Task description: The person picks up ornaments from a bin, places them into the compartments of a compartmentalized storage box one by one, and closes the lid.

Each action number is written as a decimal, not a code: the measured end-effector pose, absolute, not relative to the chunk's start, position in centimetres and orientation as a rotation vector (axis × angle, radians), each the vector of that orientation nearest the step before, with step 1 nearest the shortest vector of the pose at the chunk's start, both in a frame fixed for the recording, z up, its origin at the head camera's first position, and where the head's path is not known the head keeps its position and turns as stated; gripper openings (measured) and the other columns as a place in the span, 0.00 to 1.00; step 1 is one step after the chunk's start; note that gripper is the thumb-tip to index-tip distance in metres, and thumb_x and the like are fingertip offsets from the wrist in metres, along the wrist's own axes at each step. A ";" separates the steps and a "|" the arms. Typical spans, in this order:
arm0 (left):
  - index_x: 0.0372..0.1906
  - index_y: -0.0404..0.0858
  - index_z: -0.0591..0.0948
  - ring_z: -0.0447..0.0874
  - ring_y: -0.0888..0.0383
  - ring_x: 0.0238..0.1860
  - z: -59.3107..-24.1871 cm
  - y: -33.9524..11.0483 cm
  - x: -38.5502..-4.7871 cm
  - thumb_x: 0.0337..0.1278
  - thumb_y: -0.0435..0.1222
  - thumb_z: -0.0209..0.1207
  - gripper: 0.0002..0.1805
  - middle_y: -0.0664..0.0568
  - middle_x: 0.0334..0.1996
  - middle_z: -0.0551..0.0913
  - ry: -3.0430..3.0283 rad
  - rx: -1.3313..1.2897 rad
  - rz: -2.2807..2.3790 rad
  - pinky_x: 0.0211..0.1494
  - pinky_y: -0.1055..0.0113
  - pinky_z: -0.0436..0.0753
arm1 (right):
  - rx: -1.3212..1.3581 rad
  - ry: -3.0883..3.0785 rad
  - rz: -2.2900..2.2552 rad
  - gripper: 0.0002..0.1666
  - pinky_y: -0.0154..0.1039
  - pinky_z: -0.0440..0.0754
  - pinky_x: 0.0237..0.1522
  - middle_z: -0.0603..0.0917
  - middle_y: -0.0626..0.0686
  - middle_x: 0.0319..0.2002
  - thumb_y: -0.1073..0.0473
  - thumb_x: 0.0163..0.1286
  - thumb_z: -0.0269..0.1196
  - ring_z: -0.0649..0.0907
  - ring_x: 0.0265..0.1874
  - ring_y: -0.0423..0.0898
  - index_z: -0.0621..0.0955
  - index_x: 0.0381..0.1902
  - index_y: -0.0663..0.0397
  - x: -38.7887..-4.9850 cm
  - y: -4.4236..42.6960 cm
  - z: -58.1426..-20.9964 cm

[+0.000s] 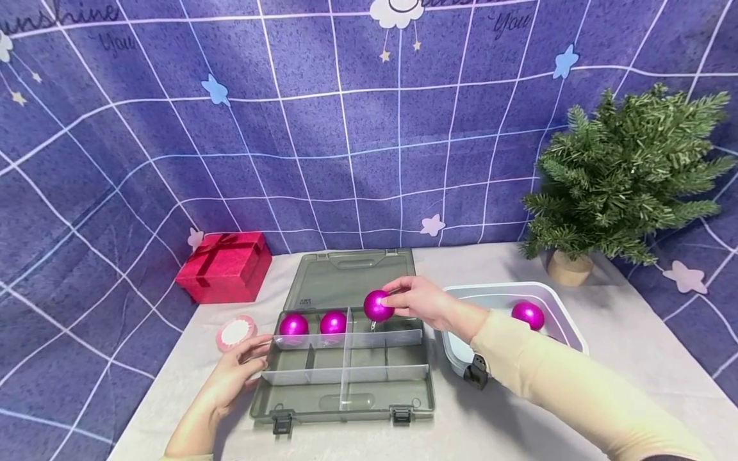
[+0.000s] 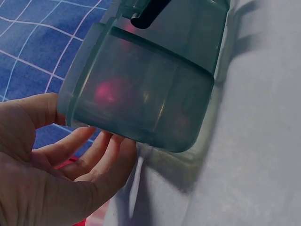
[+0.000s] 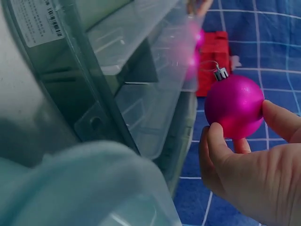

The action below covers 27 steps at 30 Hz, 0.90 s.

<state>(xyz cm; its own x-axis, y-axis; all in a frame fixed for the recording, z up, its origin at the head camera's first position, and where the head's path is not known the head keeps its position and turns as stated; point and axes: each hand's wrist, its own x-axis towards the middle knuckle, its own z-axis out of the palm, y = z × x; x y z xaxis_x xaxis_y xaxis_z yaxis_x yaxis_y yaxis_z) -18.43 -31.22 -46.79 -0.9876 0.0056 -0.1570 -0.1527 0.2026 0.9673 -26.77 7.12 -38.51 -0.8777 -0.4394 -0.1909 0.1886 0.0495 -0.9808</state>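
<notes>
My right hand (image 1: 418,299) pinches a magenta Christmas ball (image 1: 377,306) between thumb and fingertips. It hangs over the back row of a grey translucent divided organizer box (image 1: 344,415), right of the middle divider. The right wrist view shows this ball (image 3: 234,106) with its silver cap and wire loop tilted up. Two more balls, the outer ball (image 1: 293,327) and the inner ball (image 1: 333,325), lie in the back left compartment. My left hand (image 1: 230,378) touches the box's left side with loosely bent fingers; in the left wrist view its fingers (image 2: 110,155) rest along the wall.
A pale plastic tub (image 1: 539,288), partly hidden by my right sleeve, holds another magenta ball (image 1: 528,315). The organizer's lid (image 1: 352,275) lies open behind it. A red gift box (image 1: 225,269), a pink-and-white round item (image 1: 235,333) and a small potted fir (image 1: 623,179) stand around.
</notes>
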 end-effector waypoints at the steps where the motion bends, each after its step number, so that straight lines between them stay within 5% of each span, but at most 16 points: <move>1: 0.73 0.26 0.65 0.77 0.56 0.52 -46.8 -31.2 -18.4 0.63 0.23 0.53 0.32 0.30 0.65 0.71 2.336 -0.145 1.903 0.50 0.56 0.78 | -0.245 1.906 -1.870 0.23 0.43 0.79 0.58 0.78 0.67 0.55 0.72 0.68 0.64 0.84 0.51 0.53 0.74 0.58 0.77 -26.8 6.9 -38.6; 17: 0.73 0.26 0.65 0.77 0.54 0.54 -46.5 -31.0 -18.4 0.62 0.24 0.53 0.33 0.28 0.66 0.70 2.347 -0.137 1.909 0.51 0.56 0.78 | -0.078 1.995 -1.850 0.17 0.46 0.81 0.56 0.79 0.68 0.51 0.71 0.66 0.66 0.85 0.50 0.61 0.75 0.50 0.74 -27.7 4.7 -40.4; 27: 0.73 0.26 0.65 0.76 0.53 0.55 -46.6 -31.0 -18.4 0.61 0.23 0.52 0.32 0.27 0.66 0.70 2.334 -0.141 1.927 0.51 0.56 0.78 | -0.063 2.196 -1.720 0.11 0.43 0.85 0.47 0.79 0.58 0.38 0.71 0.65 0.68 0.87 0.34 0.51 0.76 0.40 0.67 -27.3 3.9 -41.0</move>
